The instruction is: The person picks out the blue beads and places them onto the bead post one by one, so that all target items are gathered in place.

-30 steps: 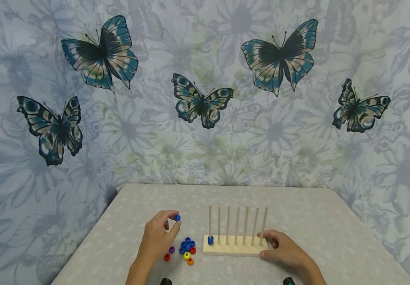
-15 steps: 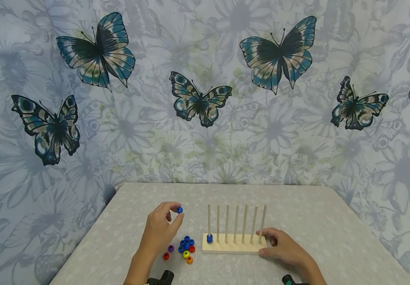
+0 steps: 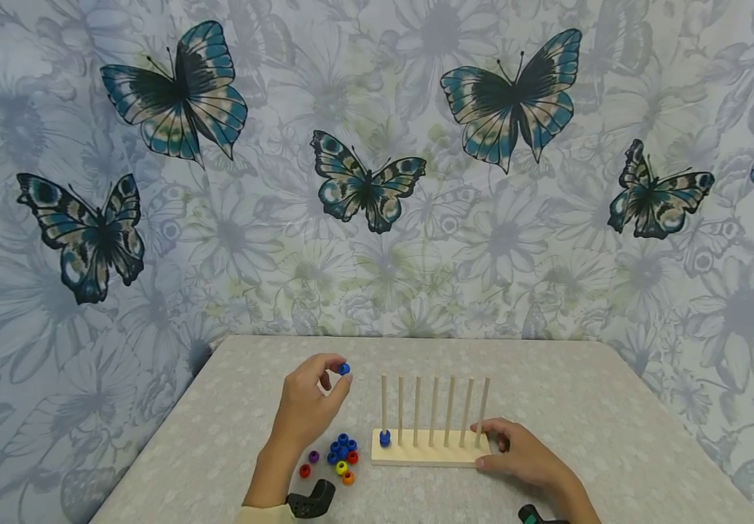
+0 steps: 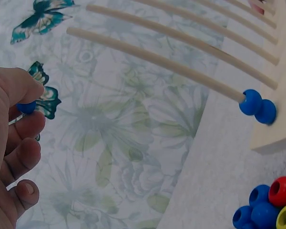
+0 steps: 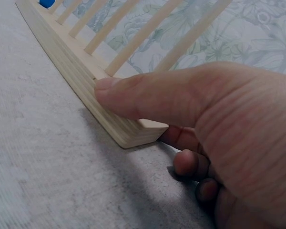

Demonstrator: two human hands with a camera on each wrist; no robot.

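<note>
Pinching one blue bead [image 3: 344,369], the left hand [image 3: 310,404] hangs left of seven pegs [image 3: 434,411]; the right hand [image 3: 522,453] grips their base [image 3: 416,454]. Two blue beads [image 3: 385,439] are threaded; several blue [image 3: 343,439], two red [image 3: 305,471], one purple [image 3: 314,457], one yellow [image 3: 341,468], one orange [image 3: 348,478] lie loose. The left hand has risen.

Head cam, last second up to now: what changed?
The left hand moved up and rightward in the head view, carrying the pinched blue bead closer to the leftmost peg. Nothing newly grasped or released. Unchanged: right hand grips the right end of the wooden base, two blue beads sit on that peg, loose beads lie as before.
</note>
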